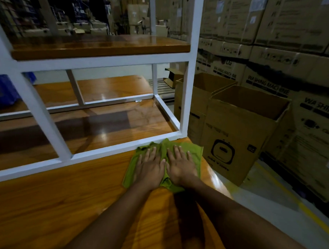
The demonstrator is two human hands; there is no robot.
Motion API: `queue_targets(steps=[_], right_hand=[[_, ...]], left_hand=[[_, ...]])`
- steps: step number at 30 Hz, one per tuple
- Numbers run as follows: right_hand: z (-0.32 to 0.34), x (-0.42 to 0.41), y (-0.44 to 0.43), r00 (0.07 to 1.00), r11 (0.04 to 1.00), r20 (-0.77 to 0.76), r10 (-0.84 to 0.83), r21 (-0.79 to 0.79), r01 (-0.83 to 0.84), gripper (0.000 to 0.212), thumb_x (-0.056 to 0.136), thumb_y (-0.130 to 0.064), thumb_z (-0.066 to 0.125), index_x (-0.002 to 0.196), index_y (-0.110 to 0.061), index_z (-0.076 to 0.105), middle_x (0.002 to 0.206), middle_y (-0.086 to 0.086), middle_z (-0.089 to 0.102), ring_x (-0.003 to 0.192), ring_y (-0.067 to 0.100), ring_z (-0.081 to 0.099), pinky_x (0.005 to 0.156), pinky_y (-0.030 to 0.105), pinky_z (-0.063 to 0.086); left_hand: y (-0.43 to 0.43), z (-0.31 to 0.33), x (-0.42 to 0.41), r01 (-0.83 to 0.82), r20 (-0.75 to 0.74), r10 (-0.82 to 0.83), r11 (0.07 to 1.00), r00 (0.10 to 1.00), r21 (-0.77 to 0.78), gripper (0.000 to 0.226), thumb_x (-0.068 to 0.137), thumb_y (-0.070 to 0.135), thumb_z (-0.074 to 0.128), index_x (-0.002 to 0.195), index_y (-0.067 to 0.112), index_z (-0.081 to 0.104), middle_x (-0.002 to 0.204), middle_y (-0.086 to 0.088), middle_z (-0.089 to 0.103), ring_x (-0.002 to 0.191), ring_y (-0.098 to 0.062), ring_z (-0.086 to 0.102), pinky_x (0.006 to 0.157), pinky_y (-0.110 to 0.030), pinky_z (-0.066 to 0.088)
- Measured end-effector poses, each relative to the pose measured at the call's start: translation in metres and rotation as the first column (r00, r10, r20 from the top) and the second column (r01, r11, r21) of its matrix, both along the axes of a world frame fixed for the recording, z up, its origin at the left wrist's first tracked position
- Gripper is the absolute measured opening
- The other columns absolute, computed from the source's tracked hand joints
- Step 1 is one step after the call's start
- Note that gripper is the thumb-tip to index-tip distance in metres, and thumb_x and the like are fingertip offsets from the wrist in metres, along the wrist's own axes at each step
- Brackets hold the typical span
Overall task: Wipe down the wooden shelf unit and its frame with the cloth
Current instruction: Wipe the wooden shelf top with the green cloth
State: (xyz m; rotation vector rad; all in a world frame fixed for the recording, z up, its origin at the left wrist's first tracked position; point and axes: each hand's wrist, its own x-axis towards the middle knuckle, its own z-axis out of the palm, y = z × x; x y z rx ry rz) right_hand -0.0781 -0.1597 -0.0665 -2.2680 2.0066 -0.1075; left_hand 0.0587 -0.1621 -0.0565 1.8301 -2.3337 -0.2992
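A green cloth [164, 145] lies flat on the glossy wooden surface [54, 204] near its right end, just in front of the white frame's [106, 150] bottom bar. My left hand [150, 167] and my right hand [181, 166] press side by side on the cloth, fingers straight and pointing toward the frame. The frame's corner post [189, 88] stands just beyond the cloth. Inside the frame are a lower wooden board [107, 122] and an upper wooden shelf [99, 45].
Open cardboard boxes [239, 138] stand on the floor right of the wooden surface, with stacked washing machine cartons [293, 54] behind them. A yellow line [297, 199] runs along the floor. A blue bin [4, 92] sits at far left behind the frame.
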Motion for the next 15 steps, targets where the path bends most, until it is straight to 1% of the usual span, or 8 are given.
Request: queue_targets(steps=[5, 7, 11, 13, 15], right_hand=[[-0.002, 0.014, 0.042, 1.0, 1.0, -0.012, -0.002, 0.0, 0.002, 0.066, 0.1, -0.052, 0.008, 0.158, -0.022, 0.004, 0.165, 0.01, -0.005, 0.152, 0.026, -0.009, 0.121, 0.052, -0.003], [-0.003, 0.011, 0.059, 1.0, 1.0, -0.007, 0.0, 0.008, 0.0, 0.066, 0.099, -0.053, 0.009, 0.158, -0.024, 0.002, 0.165, 0.008, -0.007, 0.151, 0.024, -0.011, 0.121, 0.051, -0.004], [-0.006, -0.016, 0.084, 0.999, 1.0, -0.019, -0.028, 0.002, 0.028, 0.08, 0.085, -0.064, -0.004, 0.157, -0.03, 0.0, 0.165, 0.005, -0.009, 0.151, 0.021, -0.012, 0.12, 0.048, -0.007], [-0.007, -0.033, 0.087, 0.998, 0.998, -0.019, -0.064, 0.001, 0.064, 0.087, 0.079, -0.069, -0.01, 0.157, -0.031, -0.002, 0.165, 0.004, -0.01, 0.151, 0.02, -0.012, 0.12, 0.047, -0.007], [-0.006, -0.043, 0.084, 0.995, 0.995, -0.015, -0.103, -0.002, 0.103, 0.081, 0.085, -0.07, -0.006, 0.157, -0.032, -0.003, 0.164, 0.004, -0.011, 0.151, 0.02, -0.013, 0.121, 0.047, -0.007]], left_hand=[[0.041, 0.001, 0.019, -0.003, 0.042, 0.003, 1.0, 0.999, 0.004, 0.059, 0.103, 0.05, 0.011, 0.157, 0.027, 0.005, 0.165, 0.0, -0.002, 0.151, -0.02, -0.005, 0.121, -0.046, 0.0], [0.06, 0.0, 0.019, 0.0, 0.068, 0.0, 1.0, 0.998, -0.001, 0.061, 0.101, 0.054, 0.009, 0.156, 0.028, 0.003, 0.165, -0.002, -0.002, 0.151, -0.023, -0.004, 0.121, -0.049, 0.001], [0.081, -0.002, 0.004, -0.031, 0.132, 0.031, 1.0, 0.991, -0.007, 0.073, 0.095, 0.066, 0.007, 0.156, 0.025, 0.007, 0.164, -0.009, 0.0, 0.15, -0.031, -0.003, 0.118, -0.059, -0.001], [0.079, -0.002, -0.009, -0.008, 0.137, 0.01, 1.0, 0.991, -0.01, 0.077, 0.093, 0.068, 0.006, 0.156, 0.024, 0.007, 0.164, -0.011, 0.0, 0.15, -0.034, -0.003, 0.117, -0.061, 0.0], [0.069, -0.001, -0.019, 0.036, 0.125, -0.034, 0.999, 0.992, -0.011, 0.076, 0.093, 0.069, 0.007, 0.156, 0.026, 0.005, 0.164, -0.01, 0.0, 0.15, -0.033, -0.003, 0.117, -0.061, 0.001]])
